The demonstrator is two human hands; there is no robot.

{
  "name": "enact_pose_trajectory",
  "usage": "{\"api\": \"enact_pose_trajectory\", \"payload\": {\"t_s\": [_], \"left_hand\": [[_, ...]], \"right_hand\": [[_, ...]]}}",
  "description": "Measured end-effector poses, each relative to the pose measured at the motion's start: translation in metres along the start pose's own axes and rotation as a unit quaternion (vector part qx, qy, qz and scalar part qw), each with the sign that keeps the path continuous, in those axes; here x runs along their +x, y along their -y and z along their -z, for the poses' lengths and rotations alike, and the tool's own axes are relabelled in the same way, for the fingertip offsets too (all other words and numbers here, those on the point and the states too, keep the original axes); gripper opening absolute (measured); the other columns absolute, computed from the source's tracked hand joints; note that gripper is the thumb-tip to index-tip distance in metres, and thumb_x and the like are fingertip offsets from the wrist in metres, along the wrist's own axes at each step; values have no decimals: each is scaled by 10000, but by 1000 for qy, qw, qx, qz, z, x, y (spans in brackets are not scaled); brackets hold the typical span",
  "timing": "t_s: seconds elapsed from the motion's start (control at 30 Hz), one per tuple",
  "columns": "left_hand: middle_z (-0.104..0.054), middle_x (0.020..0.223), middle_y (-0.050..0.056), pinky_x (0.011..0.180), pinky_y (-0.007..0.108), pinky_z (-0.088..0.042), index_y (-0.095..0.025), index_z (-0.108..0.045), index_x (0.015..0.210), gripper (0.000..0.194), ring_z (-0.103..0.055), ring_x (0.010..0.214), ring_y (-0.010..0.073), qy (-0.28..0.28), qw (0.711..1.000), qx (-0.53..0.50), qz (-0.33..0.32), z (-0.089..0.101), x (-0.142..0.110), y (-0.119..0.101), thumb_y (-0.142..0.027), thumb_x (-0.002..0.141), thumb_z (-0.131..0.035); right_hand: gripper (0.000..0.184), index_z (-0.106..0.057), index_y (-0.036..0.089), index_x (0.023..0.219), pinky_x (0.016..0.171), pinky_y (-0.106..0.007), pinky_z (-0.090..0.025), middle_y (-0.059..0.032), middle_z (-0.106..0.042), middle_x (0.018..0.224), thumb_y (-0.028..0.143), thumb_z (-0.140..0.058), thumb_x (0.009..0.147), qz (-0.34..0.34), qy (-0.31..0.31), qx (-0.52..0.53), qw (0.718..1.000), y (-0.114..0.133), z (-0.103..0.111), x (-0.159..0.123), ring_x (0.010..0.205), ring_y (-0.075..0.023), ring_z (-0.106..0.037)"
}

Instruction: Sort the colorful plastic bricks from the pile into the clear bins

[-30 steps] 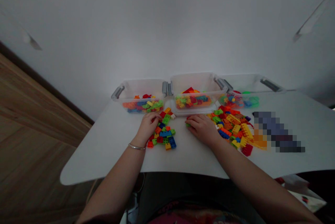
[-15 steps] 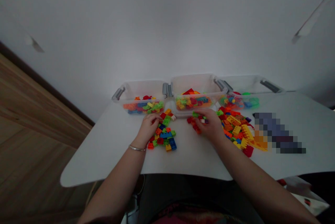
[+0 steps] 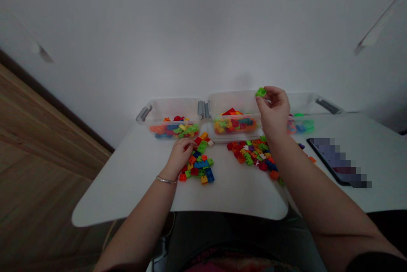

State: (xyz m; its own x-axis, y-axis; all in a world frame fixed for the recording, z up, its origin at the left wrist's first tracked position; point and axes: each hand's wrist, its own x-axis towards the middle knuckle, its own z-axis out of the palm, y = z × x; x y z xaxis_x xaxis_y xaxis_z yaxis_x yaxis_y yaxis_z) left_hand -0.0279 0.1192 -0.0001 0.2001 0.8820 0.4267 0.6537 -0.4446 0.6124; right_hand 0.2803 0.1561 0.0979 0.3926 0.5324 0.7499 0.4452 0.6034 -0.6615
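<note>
My right hand (image 3: pixel 275 111) is raised above the rim of the middle clear bin (image 3: pixel 235 98). Its thumb and fingers pinch a light-green toy building brick (image 3: pixel 261 92). Low on the table, my left hand (image 3: pixel 182 155) rests beside the left pile of mixed bricks (image 3: pixel 201 164). Its fingers are curled together at the pile's edge, and whatever lies between the fingertips is too small to make out. Partly behind my right forearm spreads a larger pile of bricks (image 3: pixel 249 153).
A left clear bin (image 3: pixel 173 109) with grey clips holds bricks. The right clear bin (image 3: pixel 305 102) holds colourful pieces and is partly covered by my hand. A phone (image 3: pixel 337 162) with a blurred screen lies right of my forearm. The white table (image 3: pixel 133 187) meets the wall.
My right hand has risen from between the two piles, up and to the right, carrying the green brick to the bin rims. My left hand has stayed put.
</note>
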Motion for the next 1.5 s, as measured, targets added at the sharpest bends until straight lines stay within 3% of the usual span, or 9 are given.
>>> {"api": "enact_pose_trajectory", "payload": {"t_s": [0.17,0.3,0.47,0.57,0.97,1.17,1.27,1.43,1.5], "left_hand": [[-728,914,43,941,384,-495,-202,-690,786,205,-649,948,199,0,1000,3,2,0,-1,0,-171,822,-490],[-728,893,37,937,386,-497,-204,-686,781,204,-650,937,199,1,1000,5,5,1,-1,-1,-161,818,-490],[-728,908,40,954,397,-487,-206,-682,772,204,-647,950,202,3,1000,1,0,1,-1,-2,-157,813,-488],[-729,904,36,953,402,-486,-210,-680,769,202,-646,948,203,5,1000,-2,5,1,-1,-1,-158,808,-489],[-730,878,30,946,390,-486,-214,-682,769,213,-641,938,200,8,1000,-9,10,2,-1,-4,-176,813,-477],[-730,893,30,939,384,-491,-214,-690,784,210,-641,941,199,-1,1000,-10,20,1,-1,1,-200,818,-483],[-727,902,34,930,376,-499,-214,-688,786,204,-644,936,198,-6,1000,-13,15,0,-1,3,-214,829,-489],[-726,885,40,930,383,-497,-208,-693,788,208,-648,937,206,-5,1000,-8,14,0,-1,3,-188,827,-490],[-727,895,41,938,390,-494,-208,-697,801,207,-647,941,208,-5,1000,-6,16,0,-1,2,-189,832,-493]], "right_hand": [[341,-581,233,1107,734,-298,-525,-56,-635,1044,452,-584,846,-5,46,-40,998,-3,-27,20,865,-142,-611],[332,-648,181,1059,753,-305,-526,-52,-692,947,404,-617,815,-28,148,-84,985,-2,-46,22,791,-139,-626],[272,-715,185,990,788,-347,-524,-67,-726,898,310,-702,749,-90,349,-212,908,-1,-56,20,802,-184,-660],[225,-732,196,931,773,-354,-523,-80,-735,911,315,-726,739,-111,407,-262,868,-1,-59,21,810,-204,-670],[204,-740,221,948,796,-362,-504,-75,-744,933,328,-644,802,-64,357,-318,876,9,-54,14,835,-221,-672],[273,-696,199,1043,944,-399,-434,-86,-714,1048,283,-484,893,98,238,-259,931,23,-42,7,994,-235,-628],[268,-677,212,1071,1021,-421,-368,-85,-684,1127,267,-486,890,170,193,-250,933,35,-33,-16,1098,-249,-576],[293,-667,223,1126,997,-372,-400,-70,-677,1157,220,-479,901,208,270,-198,919,40,-29,-84,1090,-211,-569],[326,-661,247,1168,1006,-367,-400,-54,-661,1214,182,-476,907,231,346,-195,888,34,-33,-108,1113,-201,-556]]}}
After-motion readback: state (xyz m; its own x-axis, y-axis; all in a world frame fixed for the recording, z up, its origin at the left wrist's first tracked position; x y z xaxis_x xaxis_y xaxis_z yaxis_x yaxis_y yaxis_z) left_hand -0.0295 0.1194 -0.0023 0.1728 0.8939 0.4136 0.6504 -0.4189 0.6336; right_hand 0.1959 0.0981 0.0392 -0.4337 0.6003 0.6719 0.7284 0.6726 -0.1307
